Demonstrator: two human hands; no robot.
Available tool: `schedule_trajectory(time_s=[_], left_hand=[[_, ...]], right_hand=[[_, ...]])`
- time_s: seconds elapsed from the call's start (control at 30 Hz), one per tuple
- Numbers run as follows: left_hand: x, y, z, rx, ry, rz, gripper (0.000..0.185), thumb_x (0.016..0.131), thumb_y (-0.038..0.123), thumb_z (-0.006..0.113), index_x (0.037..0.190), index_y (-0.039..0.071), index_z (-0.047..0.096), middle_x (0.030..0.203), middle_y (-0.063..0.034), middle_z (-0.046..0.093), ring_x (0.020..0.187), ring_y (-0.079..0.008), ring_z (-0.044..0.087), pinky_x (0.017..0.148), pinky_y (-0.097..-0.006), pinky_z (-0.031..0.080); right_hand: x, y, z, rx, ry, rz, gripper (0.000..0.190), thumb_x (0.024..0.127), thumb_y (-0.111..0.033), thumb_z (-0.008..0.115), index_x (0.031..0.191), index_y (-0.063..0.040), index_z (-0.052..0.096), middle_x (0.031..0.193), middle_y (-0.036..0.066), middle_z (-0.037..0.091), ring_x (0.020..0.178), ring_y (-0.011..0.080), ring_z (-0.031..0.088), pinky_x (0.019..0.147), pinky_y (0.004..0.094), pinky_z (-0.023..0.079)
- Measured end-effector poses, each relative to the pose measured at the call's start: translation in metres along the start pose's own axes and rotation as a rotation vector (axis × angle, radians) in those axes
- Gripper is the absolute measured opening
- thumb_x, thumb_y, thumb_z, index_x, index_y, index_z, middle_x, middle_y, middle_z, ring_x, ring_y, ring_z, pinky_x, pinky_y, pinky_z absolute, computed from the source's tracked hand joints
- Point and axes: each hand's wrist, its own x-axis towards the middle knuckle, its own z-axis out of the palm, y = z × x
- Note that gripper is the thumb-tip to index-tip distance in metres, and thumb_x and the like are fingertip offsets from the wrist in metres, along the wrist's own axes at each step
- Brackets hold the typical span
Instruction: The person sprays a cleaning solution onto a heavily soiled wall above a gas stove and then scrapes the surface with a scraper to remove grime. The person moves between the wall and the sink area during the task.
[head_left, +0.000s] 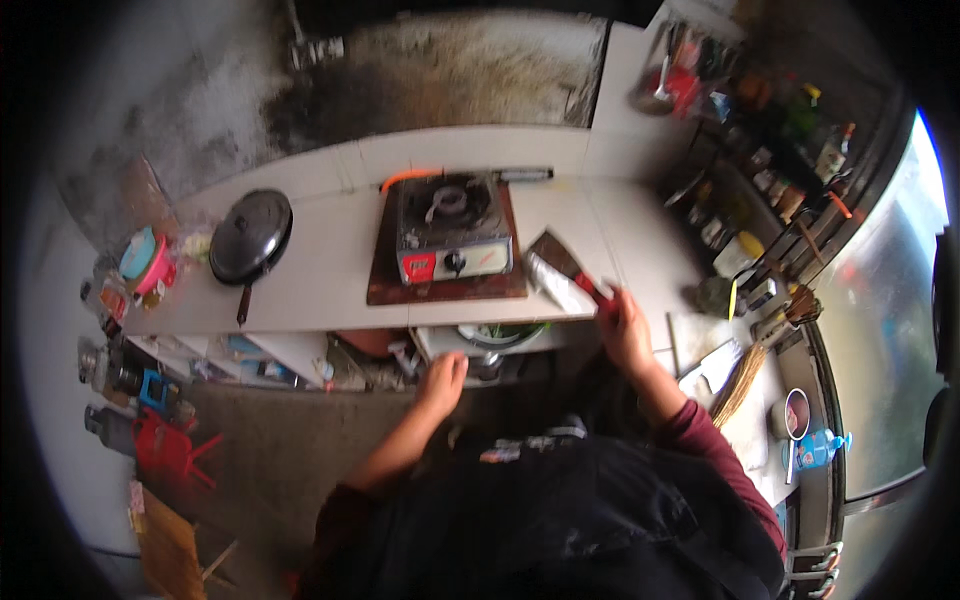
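Note:
My right hand (624, 330) grips the red handle of a broad, flat-bladed spatula (559, 253), its dark blade pointing away and left. Beside the blade, a bright silvery patch (556, 285) lies at the counter's front; I cannot tell what it is. My left hand (444, 381) is curled closed just in front of the counter edge, with nothing visible in it. A single-burner gas stove (454, 225) with a black knob stands on a brown board (384, 279), left of the spatula. Its burner carries no pan.
A lidded black frying pan (251, 236) sits on the white counter (330, 262). Under the counter, a bowl of greens (502, 331) rests on a shelf. A straw brush (739, 386), a small pot (791, 414) and a blue bottle (817, 450) line the right side. A red stool (169, 446) stands left.

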Motion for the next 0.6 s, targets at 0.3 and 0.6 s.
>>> schedule_trajectory(time_s=[0.3, 0.6], left_hand=[[0.146, -0.079, -0.020, 0.015, 0.054, -0.004, 0.025, 0.096, 0.021, 0.055, 0.107, 0.000, 0.061, 0.105, -0.0184, 0.066, 0.101, -0.0368, 0.061, 0.089, -0.0429, 0.048], [0.242, -0.132, 0.014, 0.276, 0.321, -0.266, 0.042, 0.095, 0.026, 0.056, 0.124, -0.004, 0.052, 0.124, -0.0256, 0.056, 0.118, -0.0412, 0.051, 0.102, -0.0456, 0.040]], right_hand=[[0.107, 0.012, 0.042, -0.221, -0.070, 0.127, 0.073, 0.084, -0.003, 0.064, 0.149, -0.022, 0.036, 0.102, 0.018, 0.057, 0.086, 0.0375, 0.061, 0.076, 0.0454, 0.051], [0.198, 0.138, 0.107, 0.404, 0.093, 0.586, 0.069, 0.095, -0.016, 0.057, 0.154, -0.018, 0.019, 0.075, 0.014, 0.061, 0.055, 0.0218, 0.058, 0.056, 0.0359, 0.050]])
